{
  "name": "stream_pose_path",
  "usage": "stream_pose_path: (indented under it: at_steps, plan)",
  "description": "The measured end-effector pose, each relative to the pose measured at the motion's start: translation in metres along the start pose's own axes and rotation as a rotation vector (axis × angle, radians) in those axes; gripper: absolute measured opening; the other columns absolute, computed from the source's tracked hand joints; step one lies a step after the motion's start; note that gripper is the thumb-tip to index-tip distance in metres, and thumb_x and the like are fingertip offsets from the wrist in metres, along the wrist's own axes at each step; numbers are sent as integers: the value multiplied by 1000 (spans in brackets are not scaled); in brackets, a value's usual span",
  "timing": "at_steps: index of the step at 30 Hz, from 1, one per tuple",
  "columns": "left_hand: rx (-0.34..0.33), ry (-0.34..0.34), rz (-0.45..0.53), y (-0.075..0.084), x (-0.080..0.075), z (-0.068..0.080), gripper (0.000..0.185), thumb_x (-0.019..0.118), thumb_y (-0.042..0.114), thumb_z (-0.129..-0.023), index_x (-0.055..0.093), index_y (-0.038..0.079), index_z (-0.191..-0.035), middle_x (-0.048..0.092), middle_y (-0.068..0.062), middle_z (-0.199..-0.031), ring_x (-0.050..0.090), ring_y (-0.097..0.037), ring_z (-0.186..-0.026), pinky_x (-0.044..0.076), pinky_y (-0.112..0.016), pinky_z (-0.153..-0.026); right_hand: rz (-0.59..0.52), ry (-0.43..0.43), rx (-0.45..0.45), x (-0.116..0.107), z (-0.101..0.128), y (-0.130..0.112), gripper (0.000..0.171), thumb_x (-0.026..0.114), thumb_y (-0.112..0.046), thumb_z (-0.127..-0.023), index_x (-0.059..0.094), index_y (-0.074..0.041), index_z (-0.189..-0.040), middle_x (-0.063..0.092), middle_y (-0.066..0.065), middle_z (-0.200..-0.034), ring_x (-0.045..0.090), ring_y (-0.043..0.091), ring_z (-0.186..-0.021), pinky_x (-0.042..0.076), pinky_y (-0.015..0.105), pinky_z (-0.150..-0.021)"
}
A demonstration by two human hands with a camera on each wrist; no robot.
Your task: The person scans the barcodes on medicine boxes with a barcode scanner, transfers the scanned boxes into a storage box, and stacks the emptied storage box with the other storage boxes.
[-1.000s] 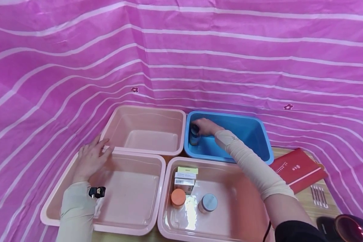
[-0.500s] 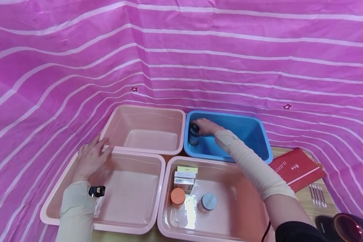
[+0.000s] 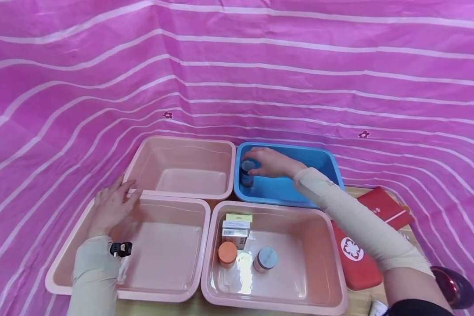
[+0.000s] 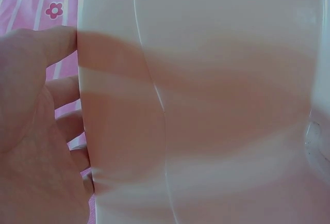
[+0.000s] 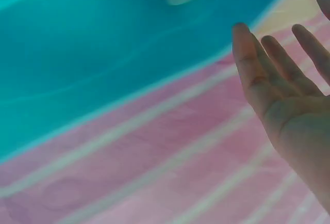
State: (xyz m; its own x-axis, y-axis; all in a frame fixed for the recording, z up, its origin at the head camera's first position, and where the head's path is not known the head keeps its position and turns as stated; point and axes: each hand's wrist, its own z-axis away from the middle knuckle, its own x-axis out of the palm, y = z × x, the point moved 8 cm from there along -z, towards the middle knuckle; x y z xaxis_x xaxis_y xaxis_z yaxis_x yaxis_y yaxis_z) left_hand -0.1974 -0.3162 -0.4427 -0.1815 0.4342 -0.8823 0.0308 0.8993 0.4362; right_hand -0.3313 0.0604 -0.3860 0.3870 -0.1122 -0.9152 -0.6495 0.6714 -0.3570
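Pink striped cloth backs four tubs; right hand [image 3: 270,161], fingers loose, has left one bottle [image 3: 246,172] in the blue tub [image 3: 300,193]; two jars and boxes remain; left hand [image 3: 110,206] rests flat on a pink tub's rim [image 3: 142,195].

The left hand [image 3: 111,206] lies flat, fingers spread. The right hand [image 3: 269,162] reaches forward, arm outstretched, fingers straight

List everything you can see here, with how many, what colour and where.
Pink tubs: three, pink, two front, one back left.
Blue tub: one, blue, back right.
Small bottle: one, dark with a pale cap, in the blue tub.
Boxes: stack, white and yellow-green, front right tub.
Jars: two, orange lid, blue-grey lid, same tub.
Red pouch: one, right.
Left hand: open, on the front left tub's rim.
Right hand: open, over the bottle.
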Motion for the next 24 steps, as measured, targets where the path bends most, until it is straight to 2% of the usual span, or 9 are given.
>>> stream_pose_path:
  at_steps: [6,13,15,20,24]
  plan:
    - [-10,-23,3,-4,1,-1,53,47,39,-106,53,-1,-141,32,-35,-158,38,-65,-126,24,-69,-101,24,88,-169,-6,42,-53,47,77,-25,-94,65,-9,-136,64,8,-135,62,24,-127,54,40,-103]
    - [-20,-18,10,-4,-1,-3,55,47,41,-107,53,-1,-141,32,-36,-158,39,-64,-122,25,-67,-99,95,104,-344,20,88,-98,42,80,-26,-91,69,-13,-130,67,3,-124,65,15,-114,57,31,-95]
    - [-23,-13,7,-4,-2,-3,54,47,41,-106,54,-1,-141,33,-36,-157,40,-64,-120,25,-66,-99,91,82,-377,32,98,-105,42,79,-28,-91,69,-12,-129,67,2,-123,65,14,-112,57,29,-95]
    - [-22,-16,4,-4,-1,-3,54,48,40,-106,54,-1,-141,33,-35,-158,40,-64,-121,25,-66,-99,72,-66,-374,72,114,-112,47,78,-36,-92,67,-19,-133,68,-1,-125,63,10,-113,55,23,-95]
    - [-22,-20,9,-4,1,-2,55,47,41,-106,53,-1,-141,32,-35,-158,39,-64,-123,25,-67,-99,83,-159,-366,102,121,-111,52,82,-29,-88,64,-20,-136,65,1,-129,63,4,-104,53,15,-89]
